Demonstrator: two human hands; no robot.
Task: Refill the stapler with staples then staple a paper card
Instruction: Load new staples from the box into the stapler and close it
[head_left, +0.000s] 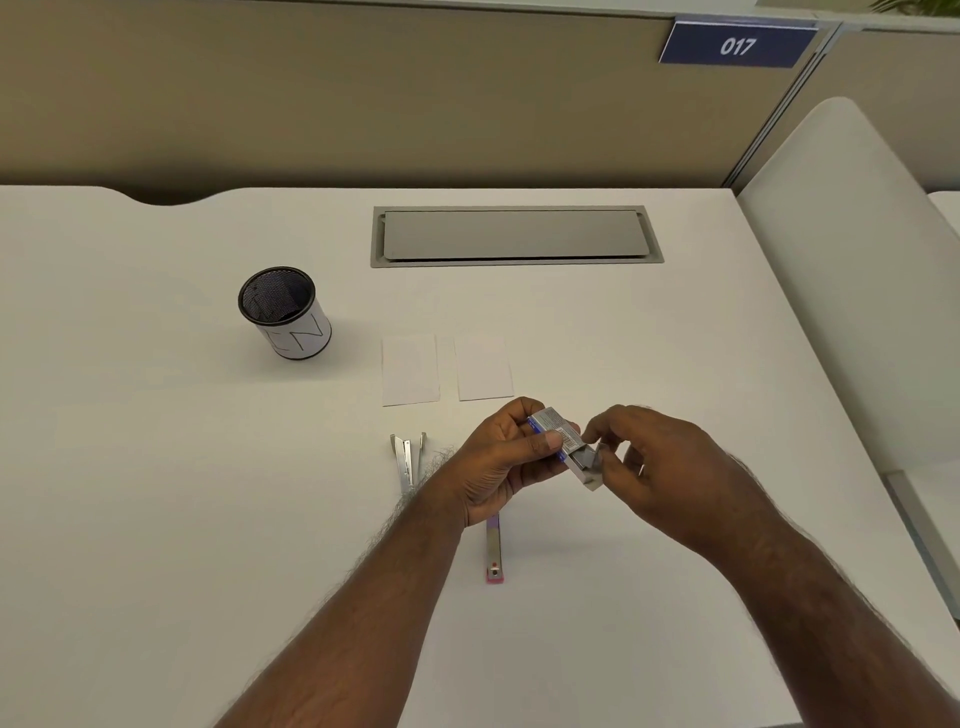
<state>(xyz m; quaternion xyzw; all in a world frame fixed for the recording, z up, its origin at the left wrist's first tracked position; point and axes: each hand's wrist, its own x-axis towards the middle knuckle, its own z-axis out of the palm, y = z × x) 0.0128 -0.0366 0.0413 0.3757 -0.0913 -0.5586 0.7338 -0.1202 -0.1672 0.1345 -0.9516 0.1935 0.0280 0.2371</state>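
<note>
Left fingers (540, 441) gripping staple box (556, 431), right fingers (605, 452) pinching staples (589, 460), sign (737, 45) reading 017

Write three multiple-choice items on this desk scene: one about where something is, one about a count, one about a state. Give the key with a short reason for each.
1. Where does the mesh pen cup stand relative to the paper cards?
A. To their left
B. To their right
C. On top of them

2. How many paper cards lie flat on the desk?
A. One
B. Two
C. Four

3. What is the state of the staple box?
A. Closed, lying on the desk
B. Slid open, held in the hands
C. Inside the pen cup

Key:
1 A, the cup stands left of the left card.
2 B, the left card and the right card lie side by side.
3 B, the left hand holds the box off the desk while the right hand pinches the staples in its pulled-out tray.
</note>
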